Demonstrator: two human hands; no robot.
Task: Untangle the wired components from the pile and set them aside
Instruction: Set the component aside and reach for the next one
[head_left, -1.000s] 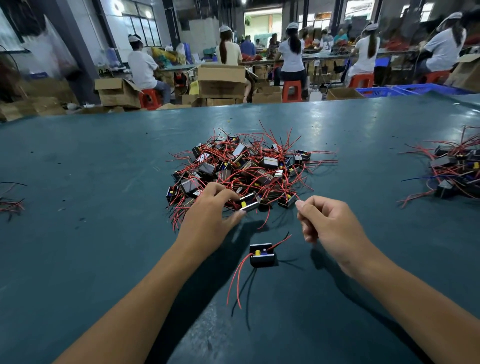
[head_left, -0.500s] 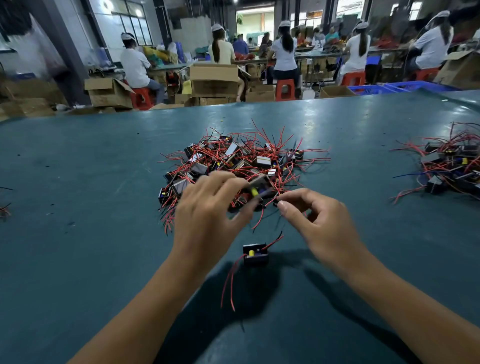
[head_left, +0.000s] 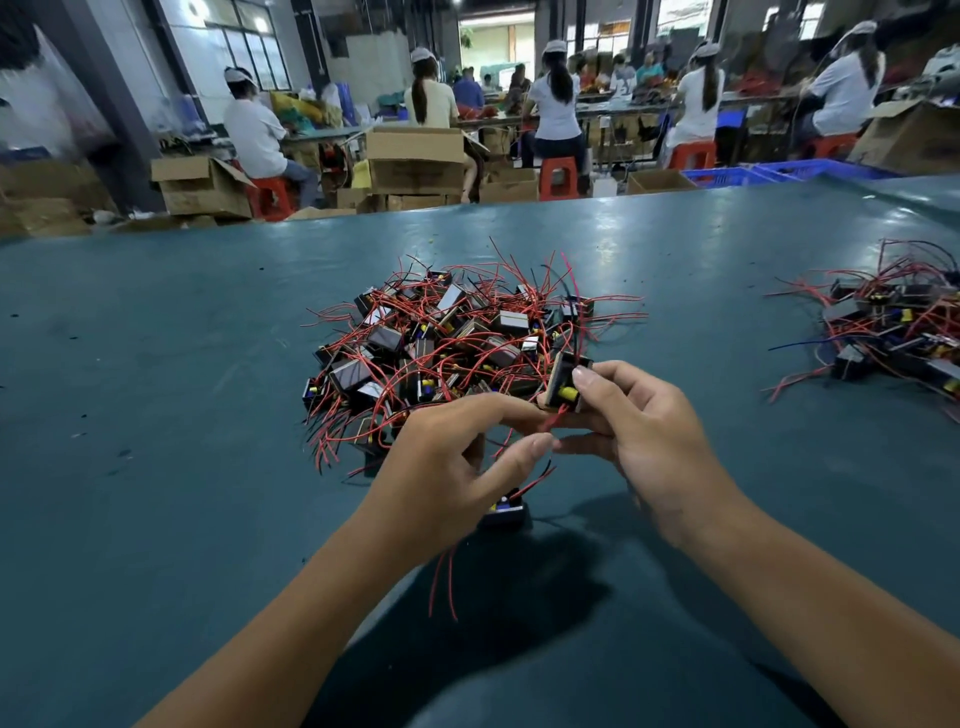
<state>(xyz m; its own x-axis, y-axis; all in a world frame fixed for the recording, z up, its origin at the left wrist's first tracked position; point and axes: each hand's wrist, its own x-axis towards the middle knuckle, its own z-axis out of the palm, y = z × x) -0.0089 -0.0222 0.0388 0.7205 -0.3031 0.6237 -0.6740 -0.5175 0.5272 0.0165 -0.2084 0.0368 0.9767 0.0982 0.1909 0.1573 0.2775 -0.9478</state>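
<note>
Workers in white caps (head_left: 557, 47) sit on red stools (head_left: 558, 176) among cardboard boxes (head_left: 415, 158) beyond the teal bench (head_left: 156, 364).

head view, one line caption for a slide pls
Right hand lifts a wired component off the pile; left hand pinches its red wire.

Teal table (head_left: 156, 364), cardboard boxes (head_left: 415, 156) and red stools (head_left: 558, 176) beyond — tall windows (head_left: 249, 47), dim workshop.

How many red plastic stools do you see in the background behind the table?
4. One red stool is at far left, one near centre, one further right, one at far right. Workers and boxes may hide others.
</note>
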